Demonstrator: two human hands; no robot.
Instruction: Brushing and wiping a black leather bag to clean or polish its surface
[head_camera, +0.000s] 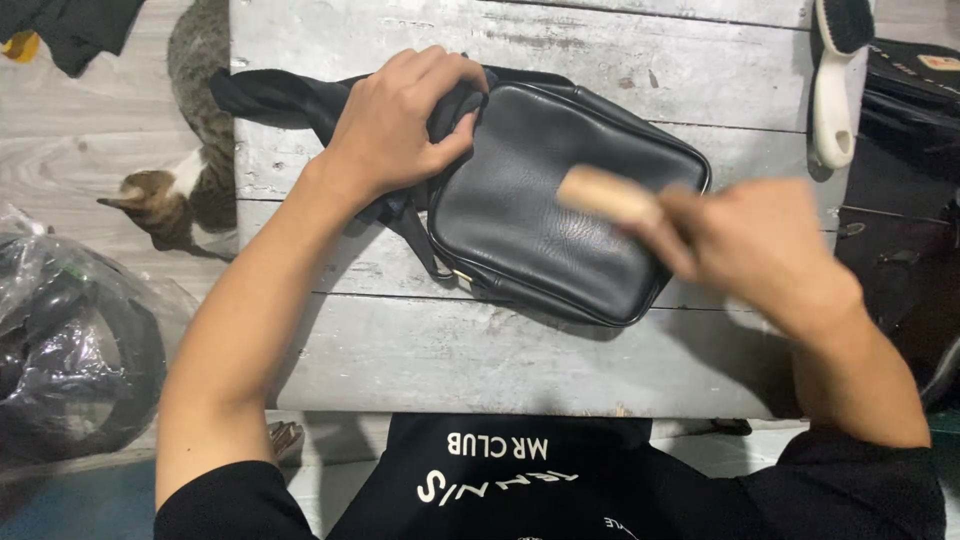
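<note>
A weathered, white-painted plank table (380, 370) fills my view, with pale floorboards showing past its left edge. Taking the black leather pouch bag (560, 210) in the middle of the table as my landmark: nearest me, my right hand (755, 250) is closed around a small wooden-backed brush (608, 195), which lies against the bag's right half; hand and brush are blurred. My left hand (400, 125) is clamped on the bag's upper left corner, fingers curled over the gathered black strap (275, 100) that trails off to the left. Left of the bag, on the floor, sits a bundle in clear plastic (70, 340), and beyond it a tabby cat (190, 170) lies beside the table's edge. Far right of the bag, a white-handled brush (838, 80) rests at the table's corner, beside a dark case (915, 100).
</note>
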